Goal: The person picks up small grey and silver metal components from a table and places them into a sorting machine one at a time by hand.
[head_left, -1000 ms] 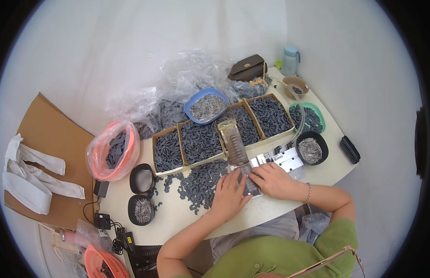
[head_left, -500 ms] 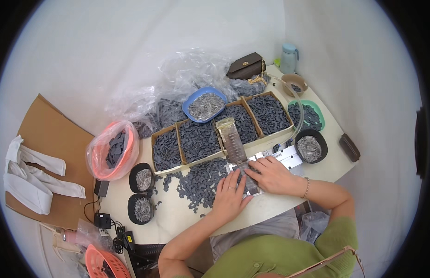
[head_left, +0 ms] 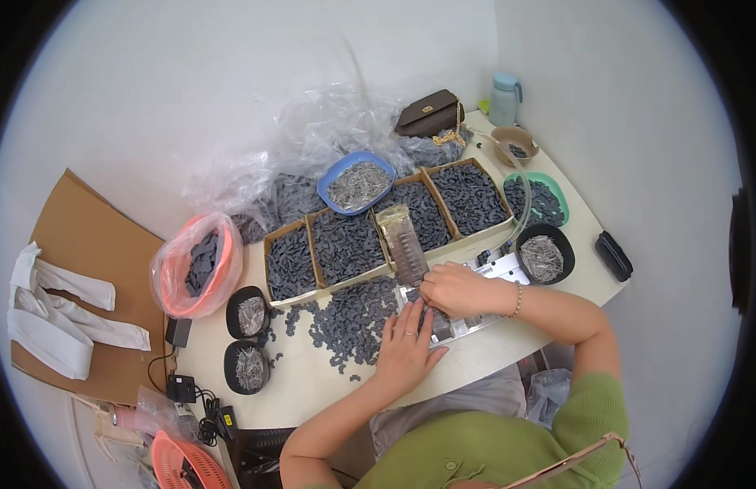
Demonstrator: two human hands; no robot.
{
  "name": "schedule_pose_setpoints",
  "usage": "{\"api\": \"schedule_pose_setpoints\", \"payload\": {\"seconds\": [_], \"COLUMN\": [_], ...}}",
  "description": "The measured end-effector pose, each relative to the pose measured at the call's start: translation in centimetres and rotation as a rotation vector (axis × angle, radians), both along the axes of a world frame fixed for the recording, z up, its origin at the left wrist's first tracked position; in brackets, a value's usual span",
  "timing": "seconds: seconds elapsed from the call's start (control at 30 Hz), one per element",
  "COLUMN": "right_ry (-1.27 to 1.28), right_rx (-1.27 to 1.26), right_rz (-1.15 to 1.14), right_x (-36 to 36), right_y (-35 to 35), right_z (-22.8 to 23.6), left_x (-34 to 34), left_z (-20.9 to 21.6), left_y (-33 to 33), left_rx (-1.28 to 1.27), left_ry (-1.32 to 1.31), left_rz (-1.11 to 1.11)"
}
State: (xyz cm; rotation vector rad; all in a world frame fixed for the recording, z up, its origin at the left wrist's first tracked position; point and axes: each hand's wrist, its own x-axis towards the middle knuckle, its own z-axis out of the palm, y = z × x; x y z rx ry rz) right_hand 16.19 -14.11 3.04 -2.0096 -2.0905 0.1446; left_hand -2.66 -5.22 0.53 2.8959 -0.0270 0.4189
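Note:
My left hand (head_left: 405, 349) lies with its fingers stretched out along the near left edge of a silver metal fixture (head_left: 502, 270). My right hand (head_left: 459, 291) is curled over the same fixture, fingertips pressed together close to the left fingertips; what they pinch, if anything, is hidden. A clear ribbed plastic tray (head_left: 405, 244) leans up behind the fixture, just beyond my hands. Dark grey small parts (head_left: 353, 322) lie in a loose heap to the left of my left hand.
Behind stand cardboard boxes (head_left: 345, 248) of grey parts, with a blue tray (head_left: 357, 183) of metal pins on top. A black bowl (head_left: 568, 254) of pins stands right. Two more black bowls (head_left: 231, 314) and a bagged pink basket (head_left: 167, 285) are left. A clear hose (head_left: 528, 196) bends beside the fixture.
My right hand has shifted left and slightly up along the fixture, its fingers going from spread flat to curled together. The left hand stays almost in place.

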Motion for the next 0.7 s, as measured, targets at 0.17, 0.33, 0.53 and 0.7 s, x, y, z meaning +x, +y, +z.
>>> {"api": "schedule_pose_setpoints", "payload": {"seconds": [0.17, 0.33, 0.53, 0.7], "right_ry": [0.041, 0.176, 0.11, 0.164], "right_rx": [-0.048, 0.02, -0.37, -0.319], "right_rz": [-0.041, -0.054, 0.128, 0.004], "right_x": [2.6, 3.4, 1.3, 1.4], "right_y": [3.9, 5.7, 2.5, 2.1], "right_z": [2.8, 5.6, 3.4, 3.1], "left_x": [-0.1, -0.3, -1.1, -1.4], "left_z": [-0.1, 0.5, 1.2, 0.6], "left_y": [0.0, -0.4, 0.7, 0.8], "left_rx": [0.065, 0.098, 0.015, -0.038], "left_ry": [0.008, 0.007, 0.005, 0.045], "left_rz": [0.002, -0.02, -0.004, -0.096]}}
